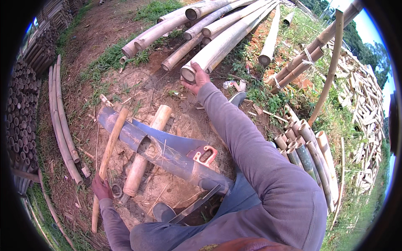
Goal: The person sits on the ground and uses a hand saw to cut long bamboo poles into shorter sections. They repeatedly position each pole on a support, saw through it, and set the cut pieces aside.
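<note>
My right hand point(197, 78) reaches far forward and grips the cut end of a thick pale bamboo pole point(217, 48) lying in a pile. My left hand point(101, 187) is closed around a slim wooden stick point(109, 146) that stands slanted at my lower left. In front of me a blue pipe point(167, 157) lies across the ground, with a short bamboo piece point(146, 152) passing under it. A hand saw point(184, 146) with a red handle rests on the pipe.
Several long bamboo poles point(234, 19) lie stacked ahead. Short cut bamboo pieces point(307, 152) are bundled at my right. Thin poles point(60, 121) lie at left beside stacked pole ends point(21, 121). A leaning bamboo frame point(331, 67) stands right. My boot point(161, 211) is below.
</note>
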The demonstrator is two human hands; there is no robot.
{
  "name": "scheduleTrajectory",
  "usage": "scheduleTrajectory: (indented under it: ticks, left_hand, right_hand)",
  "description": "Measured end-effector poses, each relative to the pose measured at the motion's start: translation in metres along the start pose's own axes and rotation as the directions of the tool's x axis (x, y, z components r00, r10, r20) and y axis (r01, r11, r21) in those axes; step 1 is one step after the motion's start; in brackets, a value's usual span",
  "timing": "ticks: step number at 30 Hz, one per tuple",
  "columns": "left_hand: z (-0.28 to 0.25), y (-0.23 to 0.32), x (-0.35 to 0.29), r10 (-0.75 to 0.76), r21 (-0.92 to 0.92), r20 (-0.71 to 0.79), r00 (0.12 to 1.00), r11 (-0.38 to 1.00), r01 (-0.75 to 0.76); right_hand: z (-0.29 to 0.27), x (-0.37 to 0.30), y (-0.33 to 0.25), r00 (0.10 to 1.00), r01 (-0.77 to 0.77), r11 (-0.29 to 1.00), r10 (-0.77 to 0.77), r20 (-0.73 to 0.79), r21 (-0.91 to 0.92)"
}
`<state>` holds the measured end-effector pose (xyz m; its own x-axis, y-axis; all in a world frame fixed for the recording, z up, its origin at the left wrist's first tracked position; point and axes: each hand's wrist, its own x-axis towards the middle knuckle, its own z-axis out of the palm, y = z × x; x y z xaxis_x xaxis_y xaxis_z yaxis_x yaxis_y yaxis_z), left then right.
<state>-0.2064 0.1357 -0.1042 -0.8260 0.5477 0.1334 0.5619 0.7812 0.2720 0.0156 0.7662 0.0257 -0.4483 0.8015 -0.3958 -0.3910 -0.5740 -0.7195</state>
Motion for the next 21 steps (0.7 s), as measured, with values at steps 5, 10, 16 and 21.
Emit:
scheduleTrajectory:
  ticks: [5,10,16,21]
  left_hand:
    - [0.004,0.022,0.004,0.023,0.013,-0.091,0.996,1.0,-0.022]
    - [-0.004,0.039,-0.003,0.081,0.068,-0.164,0.983,0.995,-0.071]
    - [-0.006,0.063,-0.01,0.048,0.018,-0.213,0.976,0.999,-0.046]
    - [0.001,0.069,-0.024,0.109,0.085,-0.159,0.981,0.992,-0.096]
  right_hand:
    - [0.002,-0.013,-0.017,0.965,0.016,0.973,-0.075,-0.253,-0.229]
    - [-0.008,-0.006,-0.071,0.582,0.233,0.187,-0.813,-0.017,-0.954]
    - [0.023,0.055,-0.154,0.7,-0.013,-0.47,-0.634,0.327,-0.883]
    - [0.03,0.116,-0.2,0.788,-0.095,-0.622,-0.525,0.323,-0.778]
